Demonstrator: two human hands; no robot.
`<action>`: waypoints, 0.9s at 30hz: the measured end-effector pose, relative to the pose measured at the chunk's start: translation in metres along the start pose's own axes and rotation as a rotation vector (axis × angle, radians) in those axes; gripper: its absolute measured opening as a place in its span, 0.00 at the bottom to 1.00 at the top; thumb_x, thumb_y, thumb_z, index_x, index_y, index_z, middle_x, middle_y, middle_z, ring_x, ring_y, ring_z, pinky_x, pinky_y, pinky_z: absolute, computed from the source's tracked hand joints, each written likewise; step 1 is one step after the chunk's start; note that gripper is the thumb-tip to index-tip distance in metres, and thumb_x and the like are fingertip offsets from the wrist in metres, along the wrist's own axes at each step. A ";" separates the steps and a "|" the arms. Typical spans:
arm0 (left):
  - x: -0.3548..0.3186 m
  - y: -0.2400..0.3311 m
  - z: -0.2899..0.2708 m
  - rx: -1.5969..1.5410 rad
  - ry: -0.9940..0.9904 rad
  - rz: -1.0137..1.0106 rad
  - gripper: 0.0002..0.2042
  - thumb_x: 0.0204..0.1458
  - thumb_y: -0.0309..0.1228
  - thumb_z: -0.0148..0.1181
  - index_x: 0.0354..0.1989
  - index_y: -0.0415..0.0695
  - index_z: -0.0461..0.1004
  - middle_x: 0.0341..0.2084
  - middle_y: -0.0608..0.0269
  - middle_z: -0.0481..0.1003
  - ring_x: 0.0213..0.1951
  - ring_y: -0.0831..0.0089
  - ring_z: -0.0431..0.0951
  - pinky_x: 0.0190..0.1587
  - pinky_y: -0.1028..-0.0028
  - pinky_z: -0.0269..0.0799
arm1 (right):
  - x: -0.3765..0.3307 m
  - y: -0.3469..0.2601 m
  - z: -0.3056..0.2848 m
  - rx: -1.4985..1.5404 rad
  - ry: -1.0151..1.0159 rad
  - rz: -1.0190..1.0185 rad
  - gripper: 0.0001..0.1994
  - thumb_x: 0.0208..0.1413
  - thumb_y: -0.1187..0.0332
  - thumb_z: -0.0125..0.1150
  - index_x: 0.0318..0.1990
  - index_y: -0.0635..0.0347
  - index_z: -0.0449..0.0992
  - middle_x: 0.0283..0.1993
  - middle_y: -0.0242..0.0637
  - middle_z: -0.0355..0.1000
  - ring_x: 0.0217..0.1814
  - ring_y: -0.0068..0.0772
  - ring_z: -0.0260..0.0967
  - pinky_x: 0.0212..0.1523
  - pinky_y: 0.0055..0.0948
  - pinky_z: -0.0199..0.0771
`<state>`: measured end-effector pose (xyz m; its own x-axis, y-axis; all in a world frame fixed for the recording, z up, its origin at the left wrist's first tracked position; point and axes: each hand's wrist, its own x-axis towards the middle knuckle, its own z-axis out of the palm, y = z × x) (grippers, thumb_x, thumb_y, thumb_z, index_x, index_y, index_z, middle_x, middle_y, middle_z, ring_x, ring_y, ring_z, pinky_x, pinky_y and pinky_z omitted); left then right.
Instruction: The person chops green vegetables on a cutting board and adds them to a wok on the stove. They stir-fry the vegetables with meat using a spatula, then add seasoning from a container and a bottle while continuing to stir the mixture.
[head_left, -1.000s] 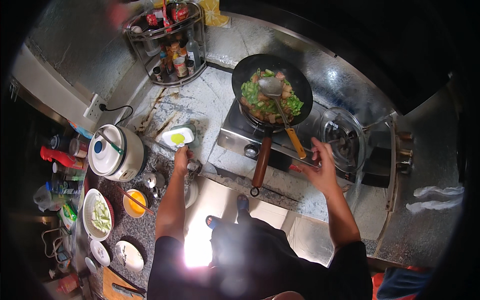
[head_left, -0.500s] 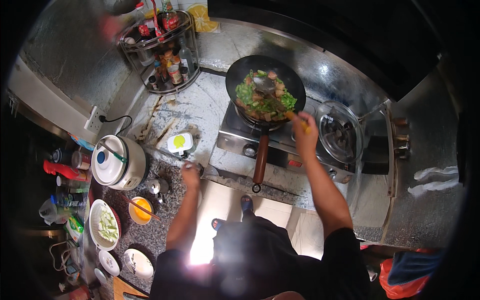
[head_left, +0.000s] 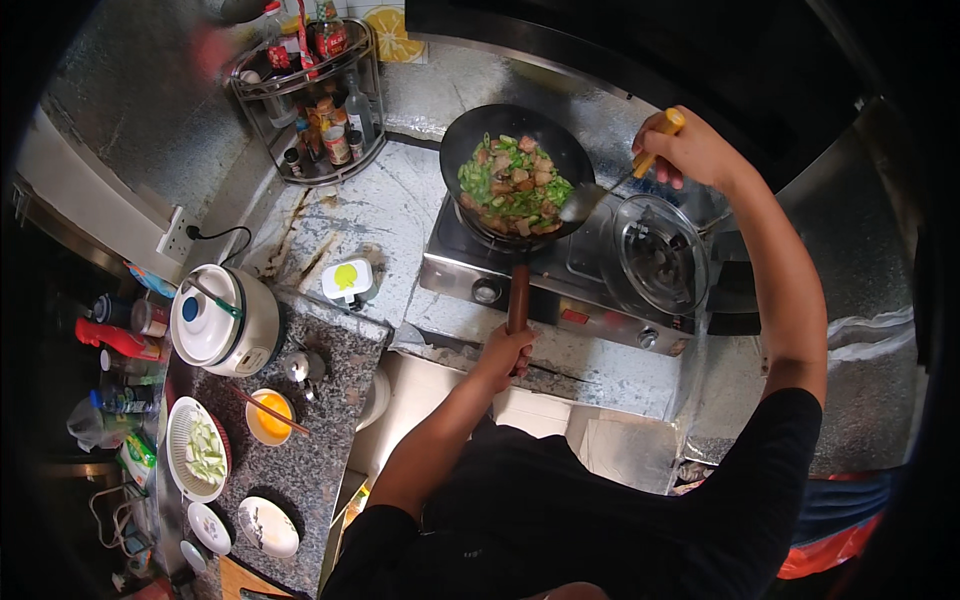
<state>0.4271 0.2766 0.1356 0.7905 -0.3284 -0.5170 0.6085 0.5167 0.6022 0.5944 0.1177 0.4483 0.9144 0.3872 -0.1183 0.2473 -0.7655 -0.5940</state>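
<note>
A black wok (head_left: 455,150) full of green vegetables and meat pieces sits on the left burner of a steel gas stove (head_left: 560,270). My left hand (head_left: 505,350) grips the end of the wok's long wooden handle (head_left: 518,295). My right hand (head_left: 690,150) holds the yellow handle of a metal spatula (head_left: 585,200), raised at the wok's right rim, its blade at the edge of the food.
A glass lid (head_left: 660,255) covers the right burner. On the counter: a white rice cooker (head_left: 220,320), a small white container (head_left: 347,280), an orange bowl with chopsticks (head_left: 268,415), a plate of sliced greens (head_left: 200,450), small dishes (head_left: 268,525). A wire rack of bottles (head_left: 320,100) stands in the corner.
My left hand left the counter and took hold of the wok's handle. My right hand picked up the spatula and lifted it to the wok's right side.
</note>
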 end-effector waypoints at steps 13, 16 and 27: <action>0.001 -0.007 0.009 0.085 0.086 0.030 0.07 0.47 0.29 0.55 0.29 0.49 0.62 0.14 0.72 0.60 0.12 0.82 0.55 0.13 0.77 0.50 | 0.013 0.031 0.051 -0.382 -0.099 -0.575 0.08 0.51 0.67 0.51 0.30 0.61 0.74 0.20 0.33 0.70 0.18 0.20 0.66 0.17 0.19 0.66; 0.000 -0.008 0.007 0.076 0.109 0.011 0.07 0.46 0.29 0.55 0.29 0.49 0.62 0.14 0.72 0.60 0.12 0.82 0.55 0.12 0.77 0.50 | 0.012 0.009 0.018 -0.033 -0.198 -0.036 0.09 0.52 0.66 0.50 0.28 0.60 0.74 0.17 0.33 0.69 0.18 0.21 0.67 0.16 0.18 0.67; 0.006 -0.008 0.017 0.071 0.111 -0.016 0.08 0.46 0.29 0.56 0.29 0.49 0.62 0.15 0.72 0.60 0.12 0.81 0.56 0.12 0.77 0.51 | 0.034 0.109 0.052 0.663 0.246 0.098 0.12 0.54 0.63 0.45 0.35 0.62 0.71 0.22 0.37 0.72 0.16 0.22 0.69 0.14 0.18 0.68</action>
<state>0.4283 0.2571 0.1386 0.7707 -0.2443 -0.5885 0.6272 0.4541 0.6328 0.6360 0.0742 0.3381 0.9875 0.1457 -0.0597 -0.0155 -0.2873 -0.9577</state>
